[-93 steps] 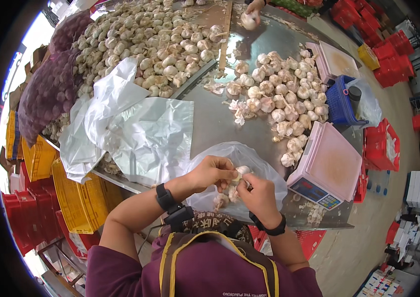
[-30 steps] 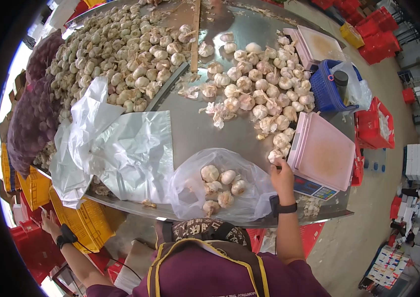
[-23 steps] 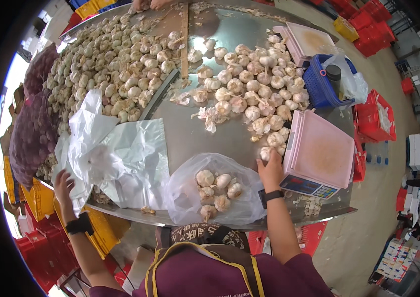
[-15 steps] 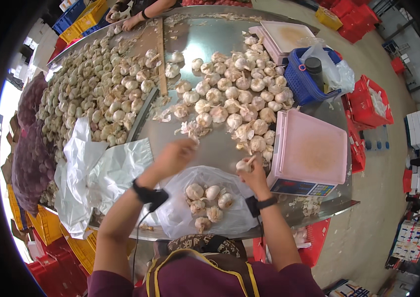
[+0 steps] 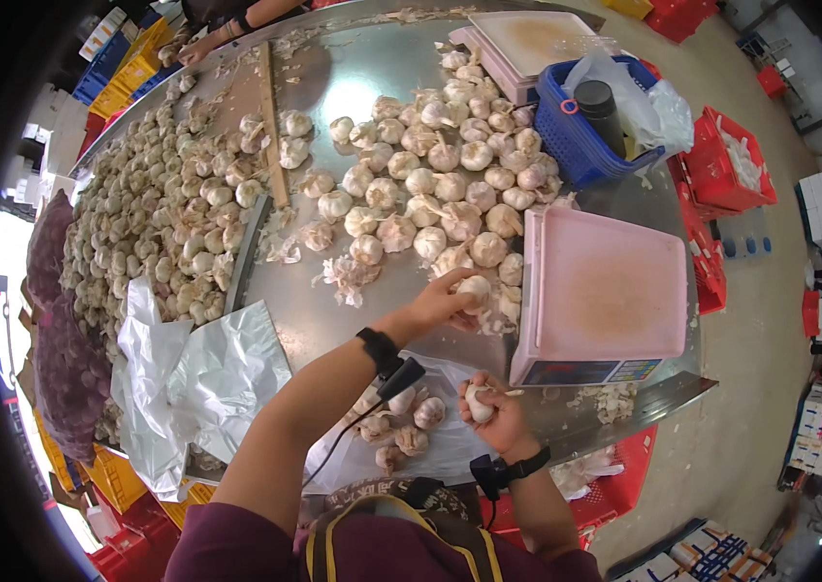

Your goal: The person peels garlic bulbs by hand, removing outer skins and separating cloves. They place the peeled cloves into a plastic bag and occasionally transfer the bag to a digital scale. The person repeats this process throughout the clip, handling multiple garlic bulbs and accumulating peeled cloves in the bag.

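My left hand [image 5: 442, 303] reaches to the near edge of the loose garlic pile [image 5: 420, 181], its fingers closed round a garlic bulb [image 5: 474, 288]. Lower and to the right, my right hand [image 5: 506, 425] grips another garlic bulb [image 5: 479, 401], with a bit of stem poking out past the fingers. Between my forearms a clear plastic bag [image 5: 454, 451] lies spread at the table's near edge, with several garlic bulbs [image 5: 411, 441] on it. My left forearm hides part of the bag and some of those bulbs.
A pink-topped scale [image 5: 605, 291] stands right of my hands; another scale [image 5: 527, 44] and a blue basket [image 5: 580, 160] sit beyond it. Left are white plastic bags [image 5: 222, 364], a metal divider [image 5: 248, 254] and a big garlic heap [image 5: 139, 209]. A co-worker's hand [image 5: 199, 48] is at the far left.
My left hand has moved right and away from me and closed on a bulb. My right hand has drawn nearer to me, still holding its bulb. The whole view has shifted slightly.
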The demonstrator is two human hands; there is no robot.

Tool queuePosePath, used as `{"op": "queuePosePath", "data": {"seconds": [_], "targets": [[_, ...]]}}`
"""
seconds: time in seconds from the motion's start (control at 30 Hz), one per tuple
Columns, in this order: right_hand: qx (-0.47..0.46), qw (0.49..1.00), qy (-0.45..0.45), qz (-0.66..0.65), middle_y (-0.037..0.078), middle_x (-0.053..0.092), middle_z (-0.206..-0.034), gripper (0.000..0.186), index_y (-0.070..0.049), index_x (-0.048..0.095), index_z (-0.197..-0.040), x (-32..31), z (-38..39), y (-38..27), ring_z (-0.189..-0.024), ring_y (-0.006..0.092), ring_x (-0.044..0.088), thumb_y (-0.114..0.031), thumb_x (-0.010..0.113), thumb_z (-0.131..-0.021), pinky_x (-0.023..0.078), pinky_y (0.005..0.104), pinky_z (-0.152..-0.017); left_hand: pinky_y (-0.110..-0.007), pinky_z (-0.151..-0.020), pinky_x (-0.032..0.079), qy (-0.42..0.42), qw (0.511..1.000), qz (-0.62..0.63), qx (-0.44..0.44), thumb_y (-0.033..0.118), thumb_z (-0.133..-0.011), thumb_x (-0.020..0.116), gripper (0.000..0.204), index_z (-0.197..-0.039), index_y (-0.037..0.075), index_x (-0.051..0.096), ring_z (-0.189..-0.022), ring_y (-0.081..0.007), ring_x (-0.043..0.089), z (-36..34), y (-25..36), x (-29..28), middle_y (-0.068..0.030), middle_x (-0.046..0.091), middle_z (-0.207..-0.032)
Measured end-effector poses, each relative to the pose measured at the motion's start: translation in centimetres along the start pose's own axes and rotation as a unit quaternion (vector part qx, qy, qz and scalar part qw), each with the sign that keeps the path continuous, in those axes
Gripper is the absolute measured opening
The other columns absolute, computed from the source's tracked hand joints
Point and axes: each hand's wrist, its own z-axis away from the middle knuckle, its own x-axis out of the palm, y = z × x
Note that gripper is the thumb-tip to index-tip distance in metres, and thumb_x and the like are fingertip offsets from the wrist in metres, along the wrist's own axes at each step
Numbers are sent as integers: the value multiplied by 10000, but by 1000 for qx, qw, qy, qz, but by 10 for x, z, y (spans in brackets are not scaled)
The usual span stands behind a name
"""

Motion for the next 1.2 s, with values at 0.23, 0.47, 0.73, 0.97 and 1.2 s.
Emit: {"op": "queuePosePath", "data": {"seconds": [0.23, 0.47, 0.73, 0.97, 1.2], "targets": [[83, 994, -65, 17, 95, 585, -977, 244, -105, 519, -1172, 17, -34, -9, -817, 222, 613, -210, 525, -952, 551, 350, -731, -354, -939, 462, -97, 949, 285, 91, 262, -904, 589, 447, -1284, 53, 481, -1073, -220, 581, 83, -4, -18, -84, 580, -1132], [116, 990, -63, -43, 154, 586, -1136, 426, -60, 445, -1301, 21, -34, -9, -964, 278, 634, -271, 553, -947, 544, 441, -851, -361, -965, 440, -82, 909, -313, 264, 207, -819, 712, 497, -1251, 41, 531, -1075, -259, 574, 99, 9, 3, -105, 586, -1172], [51, 993, -77, -68, 257, 551, -1167, 487, -105, 414, -1318, -1, -28, -6, -813, 315, 646, -287, 583, -899, 558, 429, -660, -421, -709, 519, 192, 719, -634, 211, 250, -810, 666, 481, -1213, 57, 488, -860, -350, 645, -47, 34, 6, -150, 659, -918], [75, 985, -150, -42, 253, 553, -1159, 427, -110, 402, -1271, -5, -10, 5, -848, 321, 632, -215, 573, -894, 545, 403, -692, -404, -675, 527, 125, 813, -564, 64, 229, -771, 678, 552, -1248, 57, 460, -801, -323, 652, -71, 63, 7, -172, 651, -886], [144, 974, -173, 33, 170, 536, -1178, 482, -51, 405, -1278, 12, 5, 16, -994, 275, 611, -241, 606, -884, 565, 356, -750, -398, -807, 563, -101, 979, 155, 86, 23, -815, 548, 641, -1402, 71, 297, -931, -297, 644, 53, 41, -12, -183, 519, -1219]]}}
